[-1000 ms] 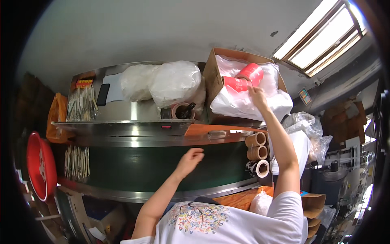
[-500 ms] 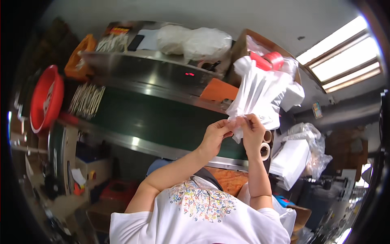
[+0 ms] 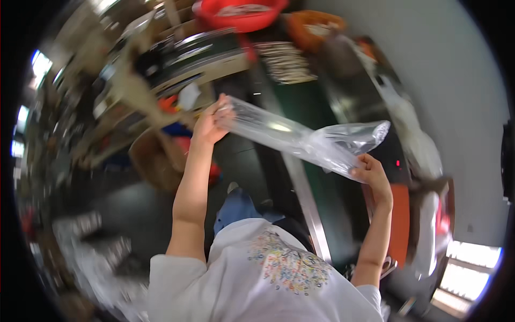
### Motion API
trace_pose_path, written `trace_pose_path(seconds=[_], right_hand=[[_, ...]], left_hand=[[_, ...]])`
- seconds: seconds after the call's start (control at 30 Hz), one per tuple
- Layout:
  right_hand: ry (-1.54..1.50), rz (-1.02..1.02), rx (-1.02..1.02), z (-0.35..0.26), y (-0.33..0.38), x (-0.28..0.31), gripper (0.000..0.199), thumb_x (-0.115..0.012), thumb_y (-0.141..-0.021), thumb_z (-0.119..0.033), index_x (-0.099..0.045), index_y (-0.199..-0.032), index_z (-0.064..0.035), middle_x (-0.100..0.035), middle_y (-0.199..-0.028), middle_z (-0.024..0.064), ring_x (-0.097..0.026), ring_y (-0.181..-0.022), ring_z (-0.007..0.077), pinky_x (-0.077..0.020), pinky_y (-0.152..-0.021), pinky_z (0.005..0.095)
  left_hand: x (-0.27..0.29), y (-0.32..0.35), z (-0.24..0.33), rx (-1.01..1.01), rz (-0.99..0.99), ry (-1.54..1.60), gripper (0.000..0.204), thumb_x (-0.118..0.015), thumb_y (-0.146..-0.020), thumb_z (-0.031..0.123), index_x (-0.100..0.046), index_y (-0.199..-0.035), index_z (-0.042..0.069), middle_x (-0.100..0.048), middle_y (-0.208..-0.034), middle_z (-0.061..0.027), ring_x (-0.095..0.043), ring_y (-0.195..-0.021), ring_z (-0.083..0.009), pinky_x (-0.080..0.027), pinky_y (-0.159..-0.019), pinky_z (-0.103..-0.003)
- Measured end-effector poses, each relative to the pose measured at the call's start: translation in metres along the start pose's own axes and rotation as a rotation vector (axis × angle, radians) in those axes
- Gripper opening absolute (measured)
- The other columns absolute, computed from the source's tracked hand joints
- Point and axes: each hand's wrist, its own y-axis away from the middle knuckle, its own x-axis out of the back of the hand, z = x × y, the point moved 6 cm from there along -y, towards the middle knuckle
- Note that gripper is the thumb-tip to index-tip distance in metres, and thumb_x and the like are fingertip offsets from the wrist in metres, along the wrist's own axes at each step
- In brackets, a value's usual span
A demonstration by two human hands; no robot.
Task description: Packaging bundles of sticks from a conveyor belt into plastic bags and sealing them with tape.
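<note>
A long clear plastic bag (image 3: 279,129) is stretched between my two hands, above the left edge of the conveyor belt. My left hand (image 3: 214,119) pinches its far left end, with the fingers showing through the film. At the other end my right hand (image 3: 371,174) grips the bag between thumb and fingers, over the belt side. A loose flap of the bag stands up just beyond my right hand. Nothing can be made out inside the bag.
The green conveyor belt (image 3: 335,206) runs away from me, with a row of thin pale sticks (image 3: 284,61) at its far end. Beyond are a red basin (image 3: 241,15) and an orange basket (image 3: 316,27). An orange panel (image 3: 398,222) stands at right.
My body and view have turned left. My hands, close together at the white bag stack before, are now wide apart with a clear bag drawn out between them.
</note>
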Motion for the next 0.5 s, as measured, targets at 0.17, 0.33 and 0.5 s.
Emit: trace_pose_path(seconds=[0.17, 0.33, 0.5], right_hand=[[1.227, 0.259, 0.615, 0.123, -0.149, -0.069, 0.011, -0.056, -0.071, -0.006, -0.058, -0.060, -0.0050, -0.053, -0.051, 0.0092, -0.053, -0.046, 0.0215, -0.0394, -0.042, 0.0353], [1.353, -1.441, 0.032, 0.395, -0.090, -0.375, 0.029, -0.051, -0.078, -0.025, -0.065, -0.082, 0.0002, -0.064, -0.083, 0.0176, -0.061, -0.077, 0.0354, -0.0486, -0.066, 0.0420], [1.211, -0.566, 0.192, 0.334, -0.235, -0.493, 0.035, -0.047, -0.086, -0.027, -0.062, -0.070, 0.0007, -0.060, -0.063, 0.0173, -0.060, -0.062, 0.0295, -0.0471, -0.057, 0.0409]], left_hand=[[0.101, 0.139, 0.041, 0.374, 0.176, -1.596, 0.029, -0.060, -0.080, 0.034, -0.059, -0.086, 0.006, -0.056, -0.066, -0.0041, -0.051, -0.056, -0.0148, -0.042, -0.051, -0.028], [0.295, 0.426, 0.062, 0.982, 1.005, -1.387, 0.035, -0.058, -0.077, 0.038, -0.068, -0.069, 0.005, -0.057, -0.057, -0.0090, -0.052, -0.051, -0.0186, -0.041, -0.049, -0.033], [0.314, 0.461, 0.175, -0.018, 1.213, -1.240, 0.039, -0.051, -0.086, 0.036, -0.060, -0.064, 0.004, -0.051, -0.051, -0.0029, -0.045, -0.046, -0.0110, -0.036, -0.044, -0.028]])
